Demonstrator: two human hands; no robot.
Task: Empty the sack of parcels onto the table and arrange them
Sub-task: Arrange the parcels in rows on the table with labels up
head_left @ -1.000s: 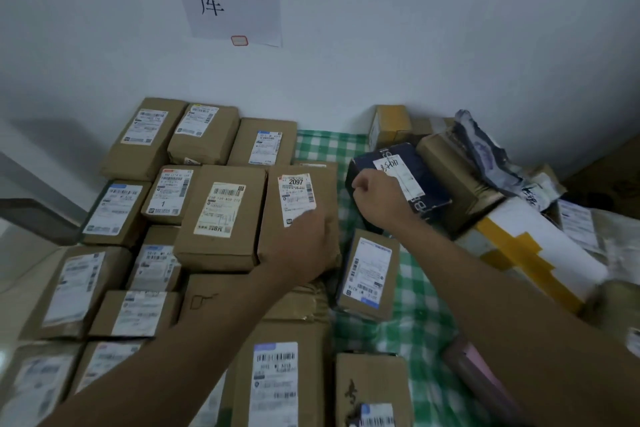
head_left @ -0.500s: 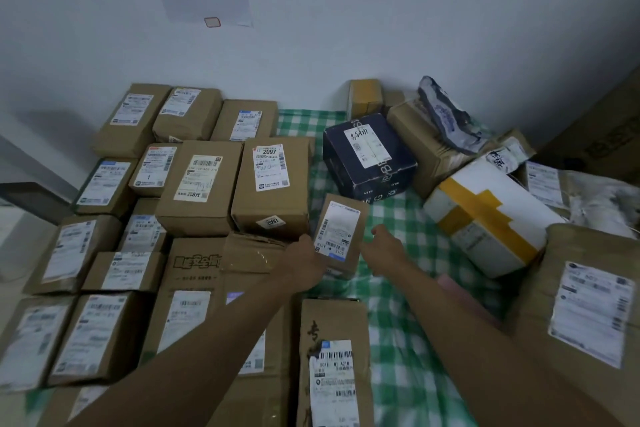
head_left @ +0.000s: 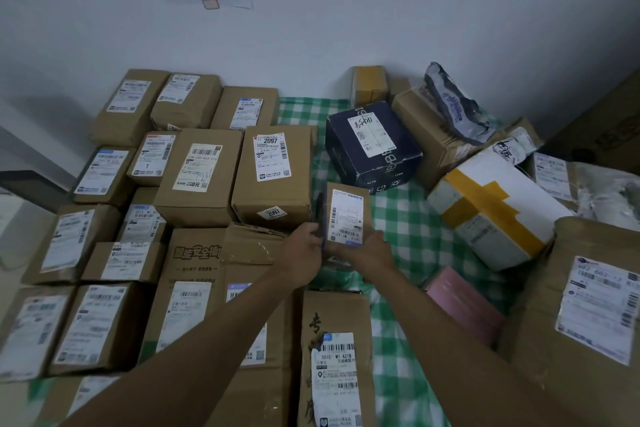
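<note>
Green-checked cloth (head_left: 405, 218) covers the table, bare only in a central strip. Brown cardboard parcels (head_left: 201, 177) lie packed in rows on its left; a white box with yellow tape (head_left: 491, 215) and a navy box (head_left: 372, 144) lie loose to the right. My left hand (head_left: 304, 251) and right hand (head_left: 369, 253) both grip the near end of one small labelled parcel (head_left: 346, 215), fingers curled round its lower edges, just beside the box marked 2097 (head_left: 273, 177).

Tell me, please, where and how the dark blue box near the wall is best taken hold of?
Probably by its two opposite side walls, coming down from above. The dark blue box sits skewed on the checked cloth, top face free; a brown carton crowds its right side, so the near-left corner looks easier.
</note>
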